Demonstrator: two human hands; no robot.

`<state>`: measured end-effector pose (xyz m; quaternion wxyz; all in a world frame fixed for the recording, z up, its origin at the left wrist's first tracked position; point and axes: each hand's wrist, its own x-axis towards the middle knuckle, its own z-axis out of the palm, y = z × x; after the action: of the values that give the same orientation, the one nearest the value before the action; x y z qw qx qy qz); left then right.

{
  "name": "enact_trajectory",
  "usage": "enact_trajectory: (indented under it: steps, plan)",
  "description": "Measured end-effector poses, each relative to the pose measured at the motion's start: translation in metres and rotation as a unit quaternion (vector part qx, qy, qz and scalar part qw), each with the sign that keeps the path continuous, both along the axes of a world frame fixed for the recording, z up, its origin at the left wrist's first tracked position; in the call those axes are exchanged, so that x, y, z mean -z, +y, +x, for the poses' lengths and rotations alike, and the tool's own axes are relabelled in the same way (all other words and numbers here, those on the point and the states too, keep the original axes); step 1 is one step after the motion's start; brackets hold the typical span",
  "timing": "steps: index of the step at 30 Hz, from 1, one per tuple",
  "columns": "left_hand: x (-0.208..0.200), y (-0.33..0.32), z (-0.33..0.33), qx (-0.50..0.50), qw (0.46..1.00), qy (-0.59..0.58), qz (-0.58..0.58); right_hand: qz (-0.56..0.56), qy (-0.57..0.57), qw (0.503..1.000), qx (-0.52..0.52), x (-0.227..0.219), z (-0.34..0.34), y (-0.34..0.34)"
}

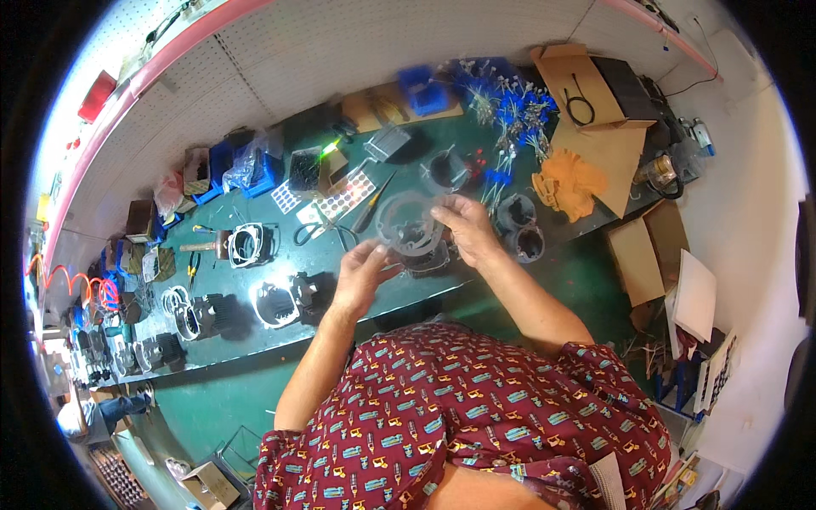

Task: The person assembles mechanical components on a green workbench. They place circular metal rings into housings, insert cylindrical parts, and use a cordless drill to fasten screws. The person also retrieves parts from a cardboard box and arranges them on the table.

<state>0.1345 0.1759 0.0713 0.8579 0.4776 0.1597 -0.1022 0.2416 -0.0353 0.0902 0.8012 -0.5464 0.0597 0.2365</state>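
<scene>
Head: blue bin (423, 92) holds parts.

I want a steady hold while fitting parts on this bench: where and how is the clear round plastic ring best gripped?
Take the clear round plastic ring by its thin outer rim, at opposite edges, coming in from both sides. It is flat, open in the middle and lies over a dark part, so only the rim offers purchase. The left hand and right hand appear to hold it that way.

A green workbench (255, 348) carries dark finned cylinders (217, 313), scissors (316, 229), blue bins (422, 92) and cardboard (608, 149).
</scene>
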Motion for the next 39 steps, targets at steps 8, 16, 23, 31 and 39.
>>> enact_trajectory:
  steps: [8, 16, 23, 31, 39]
  plan:
    - [0.019, -0.017, 0.007, -0.111, 0.991, 0.002, 0.071, -0.008, -0.064, 0.998, -0.008, 0.024, 0.003, -0.024]
    - [0.019, -0.007, 0.011, -0.093, 0.976, 0.034, 0.192, -0.008, -0.026, 0.994, 0.11, 0.025, 0.018, -0.081]
    - [0.033, -0.004, 0.029, -0.023, 0.871, -0.068, 0.487, -0.154, -0.093, 0.979, 0.1, 0.036, 0.017, -0.079]
    - [0.026, -0.022, 0.054, 0.067, 0.799, -0.158, 0.576, -0.189, -0.165, 0.934, 0.256, 0.075, -0.004, -0.082]
    - [0.025, -0.014, 0.069, 0.086, 0.785, -0.142, 0.597, -0.15, -0.141, 0.916, 0.345, 0.064, -0.002, -0.096]
